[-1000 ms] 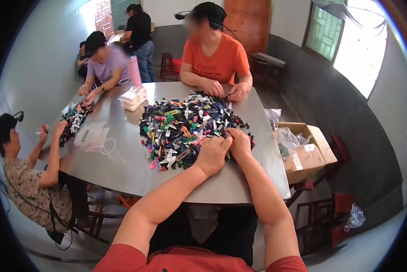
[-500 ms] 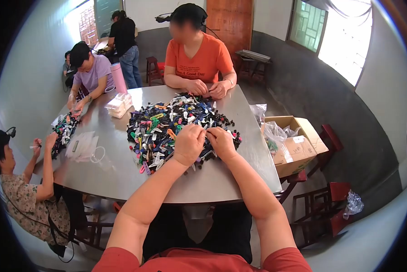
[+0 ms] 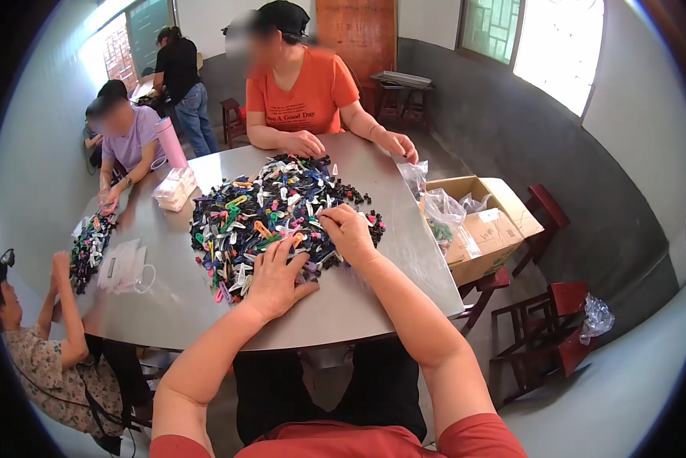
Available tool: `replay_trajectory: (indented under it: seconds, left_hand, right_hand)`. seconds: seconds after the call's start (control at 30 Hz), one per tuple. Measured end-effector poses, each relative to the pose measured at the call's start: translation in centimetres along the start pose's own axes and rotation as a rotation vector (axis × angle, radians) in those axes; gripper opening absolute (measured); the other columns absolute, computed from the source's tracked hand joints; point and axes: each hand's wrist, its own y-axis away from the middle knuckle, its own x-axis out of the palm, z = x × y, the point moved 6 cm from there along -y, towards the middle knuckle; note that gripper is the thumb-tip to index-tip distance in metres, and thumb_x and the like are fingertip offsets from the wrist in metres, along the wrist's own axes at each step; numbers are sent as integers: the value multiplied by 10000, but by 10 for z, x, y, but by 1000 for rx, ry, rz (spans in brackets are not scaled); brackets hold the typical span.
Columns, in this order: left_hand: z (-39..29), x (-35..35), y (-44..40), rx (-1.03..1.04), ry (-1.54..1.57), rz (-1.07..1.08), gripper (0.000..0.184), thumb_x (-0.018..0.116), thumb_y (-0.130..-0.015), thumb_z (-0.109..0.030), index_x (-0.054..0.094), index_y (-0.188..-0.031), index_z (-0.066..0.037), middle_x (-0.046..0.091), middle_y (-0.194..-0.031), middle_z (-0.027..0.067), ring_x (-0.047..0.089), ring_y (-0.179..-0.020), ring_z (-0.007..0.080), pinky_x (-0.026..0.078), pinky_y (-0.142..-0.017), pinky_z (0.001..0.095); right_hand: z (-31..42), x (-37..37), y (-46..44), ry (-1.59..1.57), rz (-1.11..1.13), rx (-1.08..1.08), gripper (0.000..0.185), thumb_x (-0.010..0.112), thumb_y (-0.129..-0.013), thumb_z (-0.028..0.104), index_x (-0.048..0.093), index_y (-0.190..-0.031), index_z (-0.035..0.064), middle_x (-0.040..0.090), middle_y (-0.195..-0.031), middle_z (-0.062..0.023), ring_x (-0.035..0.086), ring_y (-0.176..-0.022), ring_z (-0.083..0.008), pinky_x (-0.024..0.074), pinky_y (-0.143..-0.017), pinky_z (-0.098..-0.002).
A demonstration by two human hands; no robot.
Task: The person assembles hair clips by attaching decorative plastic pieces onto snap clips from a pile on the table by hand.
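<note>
A large pile of small clips (image 3: 251,206) in black, white, green, orange and pink lies on the metal table. My left hand (image 3: 276,282) rests on the pile's near edge, fingers spread and pointing away from me, palm down. My right hand (image 3: 347,233) is over the right side of the pile, its thumb and fingers pinched together. Whatever is between those fingertips is too small to make out. The two hands are apart.
Across the metal table (image 3: 343,305) sits a person in orange (image 3: 301,95). Two people work at a smaller clip pile (image 3: 92,248) on the left. Plastic packets (image 3: 175,188) and a pink bottle (image 3: 171,143) stand nearby. An open carton (image 3: 484,233) and stools are at the right.
My hands have separated; the left has moved down-left and spread its fingers on the pile. The person in orange has stretched one hand toward the carton side. The view has shifted right.
</note>
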Motion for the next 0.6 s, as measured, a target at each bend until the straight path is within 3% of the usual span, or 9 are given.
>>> replay_trajectory:
  seconds: [0.1,0.23,0.37,0.47,0.6]
  left_hand:
    - [-2,3,-19,31,-77,-70,489,794,-814,-402,635,-1189,-130,452,-1440,125,432,-1291,343,378,-1070,506]
    - [-2,9,-44,80,-198,-135,392,794,-807,-250,630,-1128,-94,502,-1366,111,502,-1202,327,462,-1000,456]
    - [9,14,-65,-3,-104,-170,279,748,-835,-164,624,-1066,-69,563,-1278,105,565,-1133,322,500,-933,456]
    - [15,15,-71,-25,-43,-252,242,729,-839,-125,612,-1039,-57,567,-1262,128,580,-1110,335,502,-928,466]
    - [-4,-14,-64,16,147,-391,338,685,-841,-62,621,-1173,-44,578,-1292,175,589,-1146,367,499,-964,461]
  right_hand:
    - [-4,-3,0,28,11,15,121,725,-890,123,764,-972,41,675,-935,-137,679,-875,-321,539,-793,-397]
    - [-5,-6,-1,11,-26,-25,122,726,-898,129,767,-968,37,684,-935,-119,676,-843,-300,532,-766,-378]
    - [2,-8,0,41,-6,-71,123,734,-885,123,778,-971,48,689,-957,-107,678,-840,-279,538,-766,-378]
    - [3,-6,1,23,26,-74,124,731,-886,124,780,-975,53,691,-963,-102,679,-840,-280,540,-765,-375]
    - [12,-6,2,-129,85,-27,132,720,-894,92,775,-1001,38,693,-982,-92,674,-827,-234,537,-757,-327]
